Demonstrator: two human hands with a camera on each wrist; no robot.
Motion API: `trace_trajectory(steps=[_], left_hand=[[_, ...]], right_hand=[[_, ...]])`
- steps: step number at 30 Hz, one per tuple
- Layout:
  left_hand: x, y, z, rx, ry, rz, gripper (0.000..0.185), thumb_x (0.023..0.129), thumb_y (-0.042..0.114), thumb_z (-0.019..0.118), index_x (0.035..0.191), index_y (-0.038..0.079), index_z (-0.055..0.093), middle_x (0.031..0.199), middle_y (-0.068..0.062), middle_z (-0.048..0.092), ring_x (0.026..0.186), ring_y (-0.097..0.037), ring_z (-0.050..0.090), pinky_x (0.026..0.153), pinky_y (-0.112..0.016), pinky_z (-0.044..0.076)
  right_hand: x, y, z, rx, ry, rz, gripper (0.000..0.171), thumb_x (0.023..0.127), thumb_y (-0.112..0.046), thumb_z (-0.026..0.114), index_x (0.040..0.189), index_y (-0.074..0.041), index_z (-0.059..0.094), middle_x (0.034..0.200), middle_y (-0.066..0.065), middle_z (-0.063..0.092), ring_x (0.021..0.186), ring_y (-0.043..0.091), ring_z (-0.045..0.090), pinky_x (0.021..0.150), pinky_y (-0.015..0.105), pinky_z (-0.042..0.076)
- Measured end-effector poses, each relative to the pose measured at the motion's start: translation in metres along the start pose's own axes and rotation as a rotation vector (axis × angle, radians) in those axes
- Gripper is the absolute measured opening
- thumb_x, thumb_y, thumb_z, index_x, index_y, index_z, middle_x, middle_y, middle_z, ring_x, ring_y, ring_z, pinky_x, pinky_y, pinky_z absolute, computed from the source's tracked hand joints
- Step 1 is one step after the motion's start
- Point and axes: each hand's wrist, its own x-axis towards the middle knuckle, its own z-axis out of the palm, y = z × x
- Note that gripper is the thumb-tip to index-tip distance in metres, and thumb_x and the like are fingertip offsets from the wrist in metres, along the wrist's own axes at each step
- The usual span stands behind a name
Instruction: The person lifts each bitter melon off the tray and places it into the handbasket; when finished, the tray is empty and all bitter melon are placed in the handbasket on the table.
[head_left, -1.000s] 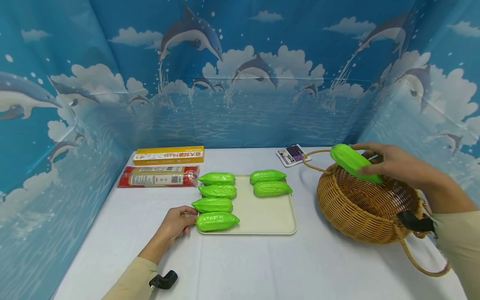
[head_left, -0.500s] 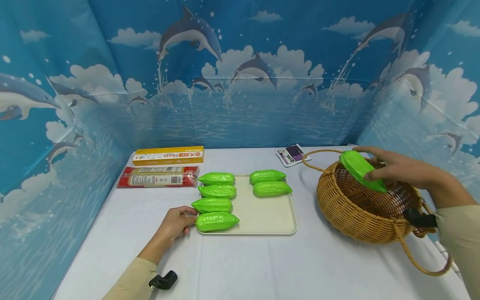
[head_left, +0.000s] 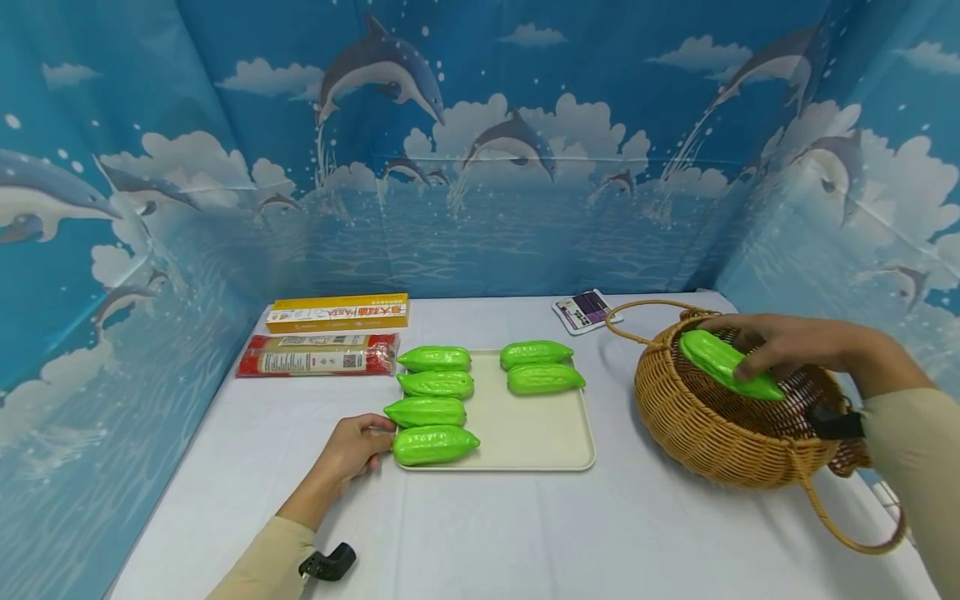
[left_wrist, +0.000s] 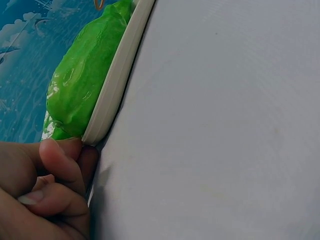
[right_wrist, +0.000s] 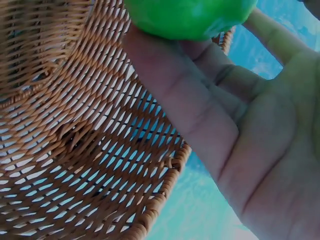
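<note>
My right hand [head_left: 787, 346] grips a bright green bitter melon [head_left: 723, 362] at the mouth of a round wicker basket [head_left: 697, 433]. In the right wrist view the melon [right_wrist: 192, 17] lies between the thumb and fingers, above the woven wall [right_wrist: 95, 150]. My left hand [head_left: 352, 450] pinches the left rim of a cream tray [head_left: 528, 429] with curled fingers, seen close in the left wrist view at the tray's corner [left_wrist: 102, 117]. Several bitter melons [head_left: 435, 445] lie in a column along the tray's left side. Two more [head_left: 543, 377] lie at its back right.
A yellow pasta box [head_left: 337, 312] and a red-ended noodle packet [head_left: 318, 355] lie at the back left. A purple-and-white packet [head_left: 585, 312] is beside one basket handle [head_left: 630, 304]; the other handle [head_left: 855, 546] droops toward the front. A dolphin-print curtain [head_left: 480, 225] walls the table.
My right hand has moved a little right and lowered the bitter melon into the basket's mouth. The left hand and the melons on the tray have stayed put.
</note>
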Motion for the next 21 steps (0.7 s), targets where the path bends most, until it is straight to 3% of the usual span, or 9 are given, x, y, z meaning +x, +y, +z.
trace_trajectory(steps=[3, 6, 11, 18, 21], left_hand=[[0.001, -0.001, 0.001, -0.004, 0.0, 0.003, 0.019, 0.095, 0.01, 0.068, 0.113, 0.005, 0.069, 0.066, -0.005, 0.058, 0.047, -0.01, 0.046, 0.041, -0.023, 0.029], [0.001, -0.001, 0.001, -0.004, 0.003, 0.005, 0.018, 0.095, 0.009, 0.068, 0.113, 0.005, 0.069, 0.066, -0.005, 0.058, 0.047, -0.01, 0.046, 0.041, -0.024, 0.029], [0.001, -0.001, 0.0, -0.009, -0.001, 0.005, 0.019, 0.095, 0.01, 0.067, 0.114, 0.005, 0.069, 0.066, -0.005, 0.058, 0.048, -0.01, 0.047, 0.041, -0.024, 0.03], [0.0, -0.001, 0.0, 0.007, 0.008, 0.002, 0.019, 0.095, 0.01, 0.068, 0.113, 0.005, 0.069, 0.063, -0.005, 0.057, 0.047, -0.011, 0.046, 0.042, -0.024, 0.03], [0.002, -0.001, 0.0, 0.02, 0.01, 0.01, 0.019, 0.095, 0.01, 0.068, 0.113, 0.004, 0.069, 0.063, -0.005, 0.058, 0.047, -0.011, 0.046, 0.043, -0.024, 0.031]], right_hand=[[0.009, -0.001, -0.003, -0.004, -0.047, 0.021, 0.092, 0.093, -0.019, 0.069, 0.162, -0.004, 0.009, 0.157, 0.04, 0.013, 0.133, 0.06, 0.033, 0.084, 0.045, 0.054], [0.02, -0.004, -0.005, -0.009, -0.102, 0.047, 0.095, 0.092, -0.016, 0.07, 0.162, -0.002, 0.007, 0.157, 0.043, 0.01, 0.14, 0.064, 0.023, 0.088, 0.046, 0.053], [0.04, -0.006, -0.007, 0.025, -0.172, 0.117, 0.093, 0.093, -0.013, 0.07, 0.161, -0.003, 0.008, 0.155, 0.041, 0.017, 0.138, 0.053, 0.034, 0.093, 0.049, 0.052], [0.059, 0.002, -0.002, 0.093, -0.209, 0.168, 0.094, 0.093, -0.014, 0.07, 0.16, 0.0, 0.006, 0.158, 0.039, 0.016, 0.142, 0.049, 0.032, 0.1, 0.048, 0.05], [0.064, 0.006, 0.002, 0.104, -0.203, 0.2, 0.099, 0.09, -0.011, 0.073, 0.161, 0.001, 0.004, 0.155, 0.041, 0.02, 0.132, 0.04, 0.046, 0.093, 0.047, 0.053]])
